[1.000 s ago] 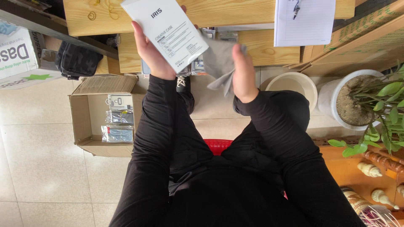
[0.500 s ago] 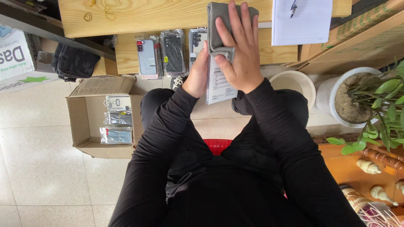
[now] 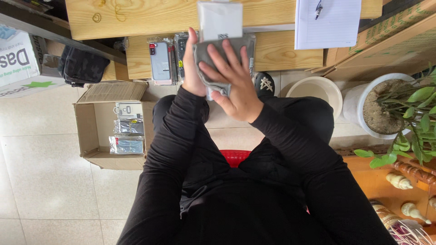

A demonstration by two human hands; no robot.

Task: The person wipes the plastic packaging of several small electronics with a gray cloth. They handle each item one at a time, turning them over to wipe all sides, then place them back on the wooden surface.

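My left hand [image 3: 192, 72] holds a flat white packet [image 3: 220, 20] upright in front of me, gripping its lower left edge. My right hand [image 3: 231, 81] presses a grey cloth [image 3: 205, 51] flat against the face of the packet, fingers spread over the cloth. Both arms wear black sleeves. Behind the hands, on a low wooden bench [image 3: 281, 52], lie several packaged phone cases [image 3: 161, 61].
An open cardboard box [image 3: 88, 131] with packaged cases stands on the tiled floor at left. A black bag [image 3: 81, 66] lies beside a white carton [image 3: 20, 59]. A notepad [image 3: 327, 22], a cream bowl [image 3: 315, 90] and a potted plant [image 3: 386, 106] are at right.
The white packet was held high in my left hand with my right hand apart. My right hand then brought the grey cloth onto the packet and has slid lower across it.
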